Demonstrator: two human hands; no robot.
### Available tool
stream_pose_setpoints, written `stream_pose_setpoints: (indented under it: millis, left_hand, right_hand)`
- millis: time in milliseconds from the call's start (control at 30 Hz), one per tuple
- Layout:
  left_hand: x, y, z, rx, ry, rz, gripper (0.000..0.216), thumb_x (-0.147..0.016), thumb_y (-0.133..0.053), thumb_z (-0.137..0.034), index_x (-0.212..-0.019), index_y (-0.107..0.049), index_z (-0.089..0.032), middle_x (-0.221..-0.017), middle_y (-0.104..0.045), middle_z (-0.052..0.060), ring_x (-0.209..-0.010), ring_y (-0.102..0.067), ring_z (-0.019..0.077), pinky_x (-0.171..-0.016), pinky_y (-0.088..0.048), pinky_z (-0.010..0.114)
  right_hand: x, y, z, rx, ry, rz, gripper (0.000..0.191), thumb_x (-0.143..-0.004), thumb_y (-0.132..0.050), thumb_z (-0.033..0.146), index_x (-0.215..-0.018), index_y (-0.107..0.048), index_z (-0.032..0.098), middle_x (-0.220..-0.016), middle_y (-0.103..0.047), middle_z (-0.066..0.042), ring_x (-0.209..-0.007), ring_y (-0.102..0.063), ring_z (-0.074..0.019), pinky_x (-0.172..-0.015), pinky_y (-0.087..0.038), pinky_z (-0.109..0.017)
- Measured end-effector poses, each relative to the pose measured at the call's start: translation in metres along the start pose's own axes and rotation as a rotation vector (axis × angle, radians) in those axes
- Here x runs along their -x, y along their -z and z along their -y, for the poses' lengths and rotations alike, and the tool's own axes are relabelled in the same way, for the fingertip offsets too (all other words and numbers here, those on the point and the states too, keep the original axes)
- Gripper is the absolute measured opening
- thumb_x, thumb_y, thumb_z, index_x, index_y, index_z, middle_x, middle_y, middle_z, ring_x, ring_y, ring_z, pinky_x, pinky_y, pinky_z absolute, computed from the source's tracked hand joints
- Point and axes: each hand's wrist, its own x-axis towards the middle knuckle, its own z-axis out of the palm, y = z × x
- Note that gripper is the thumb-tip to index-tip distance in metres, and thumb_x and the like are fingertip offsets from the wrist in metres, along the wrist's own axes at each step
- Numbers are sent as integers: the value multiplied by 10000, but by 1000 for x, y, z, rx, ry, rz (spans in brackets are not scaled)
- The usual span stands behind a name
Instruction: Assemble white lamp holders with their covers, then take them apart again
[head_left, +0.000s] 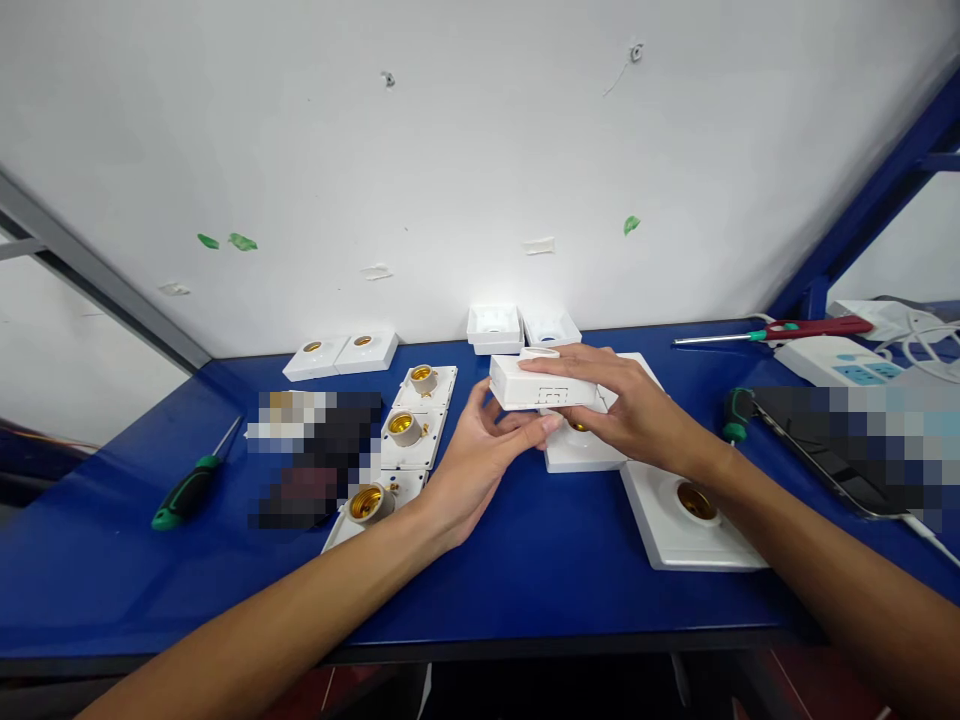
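Note:
A white square lamp holder [510, 382] is held up over the table, tilted with one side wall toward me. My right hand [626, 400] is closed on it from the right, fingers over the top and thumb below. My left hand [480, 455] grips it from the left and below, its thumb under the lower edge; some left fingertips are hidden. Under my right hand lies a white lamp holder [574, 458], partly covered. Another lamp holder [660, 520] with a brass-coloured socket lies below my right forearm. Socket bases [405, 430] stand in a row left of my left hand.
Two finished-looking lamp holders [341, 355] and white square covers [495, 328] sit along the wall. Screwdrivers lie left [191, 490] and right [736, 412]. At right are a phone [825, 450], a red-handled tool [817, 328] and a power strip [832, 362]. A blurred dark object [322, 460] lies left.

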Motion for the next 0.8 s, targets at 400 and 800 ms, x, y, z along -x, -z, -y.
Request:
stream_pose_setpoints:
  millis: [400, 800]
  left_hand:
    - [-13, 21, -16, -887, -969, -50, 410, -930, -747, -135, -1275, -654, -336, -1231, -612, 50, -1078, -584, 211, -817, -501, 346]
    - [-15, 23, -18, -778, -956, -115, 237, -936, -745, -161, -1123, -699, -300, -1089, -662, 27, -975, -606, 202, -742, -457, 350]
  right_hand:
    - [-3, 8, 5, 36, 11, -30, 535, -1000, -638, 214, -1491, -561, 411, -1452, -684, -9, -1279, -647, -261, -1057, -499, -479]
    - [-3, 7, 7, -5, 2, -137, 487, -955, -723, 248, -1412, -642, 395, -1495, -649, -10, -1423, -567, -277, -1177, -451, -564]
